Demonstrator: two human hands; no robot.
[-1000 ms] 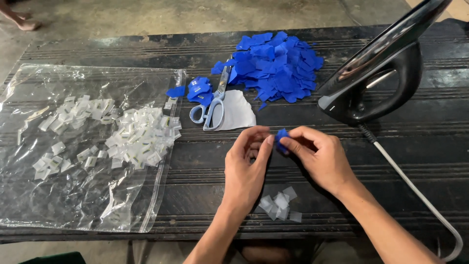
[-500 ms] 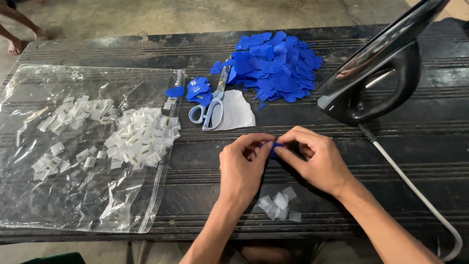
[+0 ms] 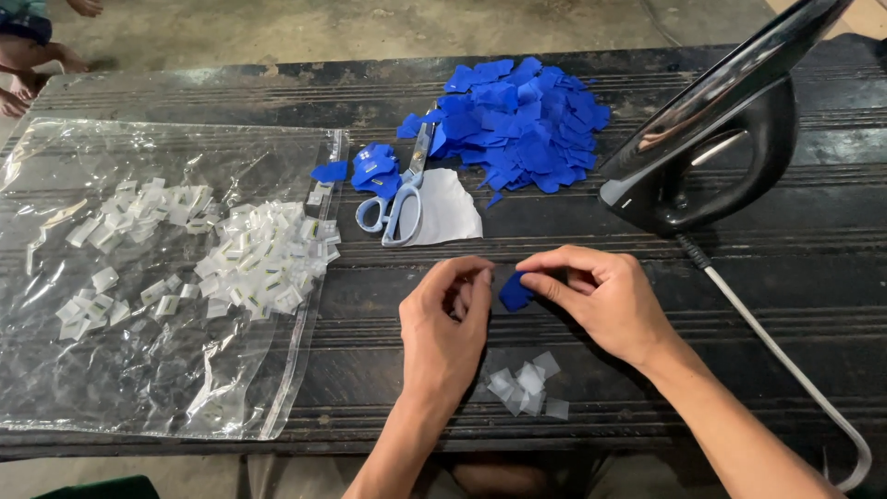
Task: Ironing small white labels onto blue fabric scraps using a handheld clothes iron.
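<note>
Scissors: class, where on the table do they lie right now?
In the head view the scissors lie at the table's middle, blades pointing at the pile of blue pieces, handles beside the white scrap, right of the plastic bag.

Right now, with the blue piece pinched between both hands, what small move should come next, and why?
Probably the left hand reaches down for one clear piece from the small pile near the table edge. The right hand already pinches the blue piece, and that pile lies just below both hands.
</note>
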